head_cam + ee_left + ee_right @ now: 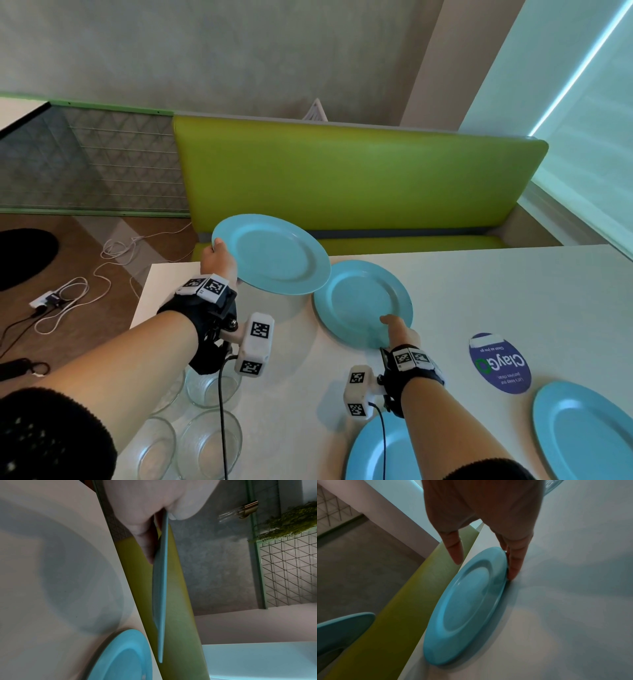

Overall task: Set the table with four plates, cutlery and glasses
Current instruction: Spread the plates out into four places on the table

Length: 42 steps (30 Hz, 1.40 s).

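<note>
Head view: left hand (219,262) pinches a raised blue plate (274,255) by its rim. Right hand (400,334), fingers straight, touches a second plate (359,301) lying on the surface (479,291).

- A white table (479,291) carries everything.
- One blue plate (363,301) lies flat near its far edge.
- Two more blue plates sit at the near right: one (380,452) at the near edge, one (585,431) further right.
- A round purple sticker (500,363) lies between the far plate and the near-right plates.
- Four clear glasses (209,442) are grouped at the near left.
</note>
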Each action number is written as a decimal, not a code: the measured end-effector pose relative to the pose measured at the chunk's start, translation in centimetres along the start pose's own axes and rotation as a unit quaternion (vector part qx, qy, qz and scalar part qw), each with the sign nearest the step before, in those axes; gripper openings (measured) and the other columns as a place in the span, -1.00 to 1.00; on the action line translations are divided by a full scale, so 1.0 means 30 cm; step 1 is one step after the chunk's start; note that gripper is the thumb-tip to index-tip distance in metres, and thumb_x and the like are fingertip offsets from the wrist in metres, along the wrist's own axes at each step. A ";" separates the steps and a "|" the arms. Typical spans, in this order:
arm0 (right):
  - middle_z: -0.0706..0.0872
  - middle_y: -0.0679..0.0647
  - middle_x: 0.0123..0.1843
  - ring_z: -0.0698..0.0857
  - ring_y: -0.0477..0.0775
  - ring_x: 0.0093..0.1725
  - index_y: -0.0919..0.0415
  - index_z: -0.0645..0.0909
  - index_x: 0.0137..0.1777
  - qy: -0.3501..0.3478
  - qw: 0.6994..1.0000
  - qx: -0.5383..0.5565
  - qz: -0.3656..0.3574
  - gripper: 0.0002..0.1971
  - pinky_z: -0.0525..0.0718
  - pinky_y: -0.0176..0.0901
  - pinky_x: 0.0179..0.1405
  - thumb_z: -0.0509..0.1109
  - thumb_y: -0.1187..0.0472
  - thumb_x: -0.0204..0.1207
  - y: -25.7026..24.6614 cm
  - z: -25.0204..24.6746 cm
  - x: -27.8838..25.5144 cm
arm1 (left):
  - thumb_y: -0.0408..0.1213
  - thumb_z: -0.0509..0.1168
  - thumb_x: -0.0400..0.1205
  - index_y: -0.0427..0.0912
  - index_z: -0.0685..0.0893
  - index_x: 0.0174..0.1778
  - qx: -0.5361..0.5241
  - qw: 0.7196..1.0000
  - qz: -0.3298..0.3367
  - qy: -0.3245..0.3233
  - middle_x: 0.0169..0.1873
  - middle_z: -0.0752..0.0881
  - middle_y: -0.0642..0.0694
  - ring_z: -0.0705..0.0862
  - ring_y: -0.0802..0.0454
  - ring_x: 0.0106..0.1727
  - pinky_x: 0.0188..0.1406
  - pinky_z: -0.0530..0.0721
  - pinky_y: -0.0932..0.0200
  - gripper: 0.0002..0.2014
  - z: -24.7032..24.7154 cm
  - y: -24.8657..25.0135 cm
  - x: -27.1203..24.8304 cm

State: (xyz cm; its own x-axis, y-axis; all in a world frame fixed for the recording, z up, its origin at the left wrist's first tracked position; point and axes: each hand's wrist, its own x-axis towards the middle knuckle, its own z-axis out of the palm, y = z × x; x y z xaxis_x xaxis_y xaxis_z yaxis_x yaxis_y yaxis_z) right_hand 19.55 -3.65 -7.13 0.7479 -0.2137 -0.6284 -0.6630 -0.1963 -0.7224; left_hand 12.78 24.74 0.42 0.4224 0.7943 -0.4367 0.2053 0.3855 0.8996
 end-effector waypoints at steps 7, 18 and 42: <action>0.66 0.23 -0.02 0.62 0.25 -0.11 0.35 0.55 0.30 0.010 0.999 -0.050 -0.003 -0.48 0.51 -0.01 -0.16 0.42 0.08 0.38 -0.008 -0.016 -0.025 | -0.11 -0.06 0.77 -0.24 0.43 0.48 -0.003 1.000 -0.001 -0.008 0.36 0.58 -0.28 0.63 -0.26 0.25 -0.01 0.61 -0.03 -0.57 0.002 0.011 -0.045; 0.57 0.20 -0.23 0.59 0.13 -0.33 0.37 0.43 0.13 -0.107 0.988 0.094 -0.064 -0.70 0.63 -0.03 -0.31 0.21 0.08 0.69 -0.084 -0.080 -0.267 | 0.00 -0.03 0.70 -0.17 0.44 0.46 0.030 0.992 0.008 -0.119 0.36 0.58 -0.30 0.60 -0.31 0.32 0.32 0.58 -0.30 -0.52 0.075 -0.005 -0.209; 0.54 0.45 0.29 0.65 0.46 0.13 0.49 0.33 0.47 0.046 0.959 0.276 -0.036 -0.63 0.78 0.10 -0.36 0.06 0.45 0.69 -0.098 -0.804 0.203 | -0.25 0.11 0.74 -0.32 0.34 0.51 0.168 0.950 -0.041 -0.260 0.05 0.55 -0.23 0.59 -0.06 -0.38 -0.77 0.61 0.28 -0.58 0.587 -0.191 -0.464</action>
State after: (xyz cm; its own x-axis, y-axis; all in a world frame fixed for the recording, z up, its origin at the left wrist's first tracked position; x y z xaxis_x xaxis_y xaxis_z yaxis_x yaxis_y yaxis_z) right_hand 25.31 -27.47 -1.87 0.7680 -0.3080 -0.5615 -0.4730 0.3182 -0.8216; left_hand 21.28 3.20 1.36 0.7536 0.3948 -0.5255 0.4902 0.1951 0.8495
